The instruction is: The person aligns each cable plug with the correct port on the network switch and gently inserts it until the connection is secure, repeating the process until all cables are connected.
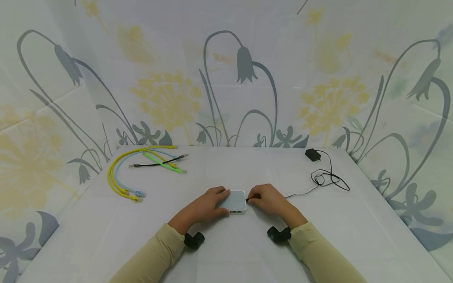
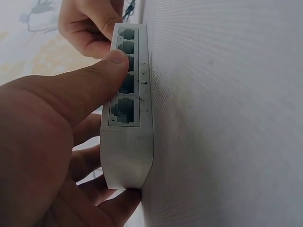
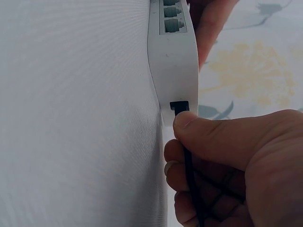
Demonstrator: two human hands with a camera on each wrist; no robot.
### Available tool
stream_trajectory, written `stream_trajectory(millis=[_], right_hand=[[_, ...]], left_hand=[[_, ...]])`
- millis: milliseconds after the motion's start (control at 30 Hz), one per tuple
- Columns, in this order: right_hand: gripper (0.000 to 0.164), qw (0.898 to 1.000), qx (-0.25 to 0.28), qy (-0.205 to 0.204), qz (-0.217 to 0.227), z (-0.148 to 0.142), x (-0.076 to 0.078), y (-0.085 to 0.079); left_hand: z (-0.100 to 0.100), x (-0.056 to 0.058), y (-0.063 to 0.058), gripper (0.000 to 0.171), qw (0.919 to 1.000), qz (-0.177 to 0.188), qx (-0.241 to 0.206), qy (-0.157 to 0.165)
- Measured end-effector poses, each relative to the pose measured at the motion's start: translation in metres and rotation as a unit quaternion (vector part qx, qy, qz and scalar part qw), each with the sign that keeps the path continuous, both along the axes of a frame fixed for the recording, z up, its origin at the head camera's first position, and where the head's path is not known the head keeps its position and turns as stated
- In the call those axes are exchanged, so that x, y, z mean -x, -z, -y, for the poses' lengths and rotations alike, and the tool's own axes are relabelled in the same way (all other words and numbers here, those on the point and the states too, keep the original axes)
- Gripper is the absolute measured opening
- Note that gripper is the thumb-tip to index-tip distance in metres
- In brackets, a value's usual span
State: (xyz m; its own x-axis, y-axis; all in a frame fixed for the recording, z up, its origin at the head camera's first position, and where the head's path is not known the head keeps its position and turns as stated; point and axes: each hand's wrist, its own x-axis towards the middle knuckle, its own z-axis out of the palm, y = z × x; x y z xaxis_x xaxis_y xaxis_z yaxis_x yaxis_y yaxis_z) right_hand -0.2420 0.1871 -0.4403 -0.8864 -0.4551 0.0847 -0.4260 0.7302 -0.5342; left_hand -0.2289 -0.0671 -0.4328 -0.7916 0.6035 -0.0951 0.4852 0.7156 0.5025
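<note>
A small white network switch [image 1: 235, 201] lies flat on the table, its row of ports [image 2: 124, 75] facing me. My left hand [image 1: 212, 204] grips it from the left, thumb across the port side and fingers round the far side. At the right end, my right hand [image 1: 269, 200] pinches the black power plug [image 3: 181, 109] of a thin cable between thumb and fingers. The plug sits at the socket in the switch's side wall; how deep it goes cannot be seen. Its cable [image 3: 191, 184] runs back under the right palm.
Far right, a black power adapter [image 1: 313, 155] lies with its loosely coiled cable [image 1: 325, 179]. Several network cables lie at the left: yellow [image 1: 113, 173], light blue [image 1: 124, 184], black [image 1: 148, 165] and green [image 1: 161, 163]. A flower-patterned cloth [image 1: 226, 110] hangs behind the white table [image 1: 233, 251].
</note>
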Motion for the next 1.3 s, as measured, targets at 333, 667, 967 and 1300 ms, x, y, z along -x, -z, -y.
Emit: stream_trajectory(millis=[333, 667, 967, 1300], right_hand=[[0.004, 1.0, -0.004, 0.005, 0.013, 0.001, 0.0, 0.0], [0.006, 1.0, -0.011, -0.008, 0.026, 0.0, 0.0, -0.004], [0.006, 0.998, -0.021, -0.032, 0.05, -0.006, -0.002, -0.01], [0.006, 0.994, -0.014, -0.064, 0.088, -0.002, -0.005, -0.014]], left_hand=[[0.002, -0.003, 0.0, 0.071, 0.9998, 0.012, -0.013, -0.01], [0.004, -0.003, -0.001, 0.068, 0.9996, -0.001, -0.021, 0.016], [0.004, -0.002, 0.001, 0.061, 0.999, -0.011, 0.0, 0.044], [0.003, -0.002, 0.001, 0.05, 0.9982, -0.028, -0.004, 0.053]])
